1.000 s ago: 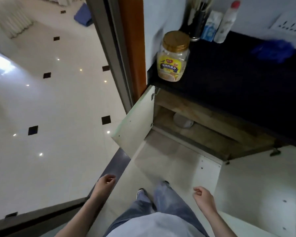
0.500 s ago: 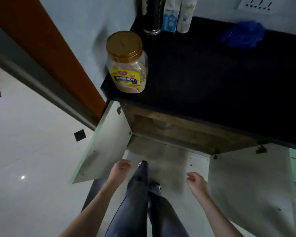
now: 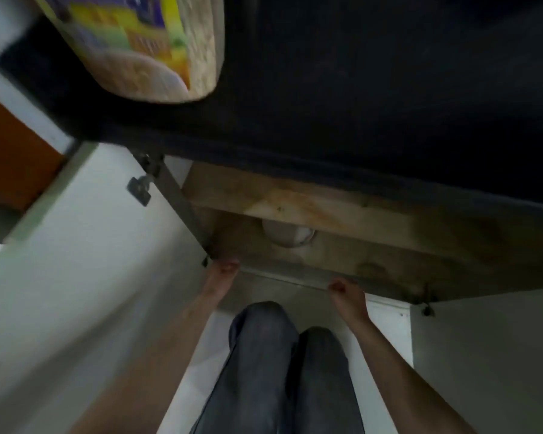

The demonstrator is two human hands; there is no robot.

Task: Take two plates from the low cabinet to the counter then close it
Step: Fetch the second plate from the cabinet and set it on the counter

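Observation:
The low cabinet (image 3: pixel 342 258) stands open under the black counter (image 3: pixel 373 89), with its left door (image 3: pixel 85 261) and right door (image 3: pixel 489 355) swung out. White plates (image 3: pixel 287 234) show inside, partly hidden by the wooden rail above them. My left hand (image 3: pixel 221 274) is at the cabinet's front edge near the left door hinge, fingers curled and holding nothing. My right hand (image 3: pixel 347 292) reaches the front edge further right, fingers loosely curled and also holding nothing. The view is motion-blurred.
A plastic jar with a yellow label (image 3: pixel 145 48) sits on the counter's left end, very close to the camera. An orange door frame (image 3: pixel 10 151) is at the left. My legs in grey trousers (image 3: pixel 279 371) are bent in front of the cabinet.
The camera has dropped down and closer to the cabinet. Both hands moved forward to the cabinet's front edge. The plates came back into view inside.

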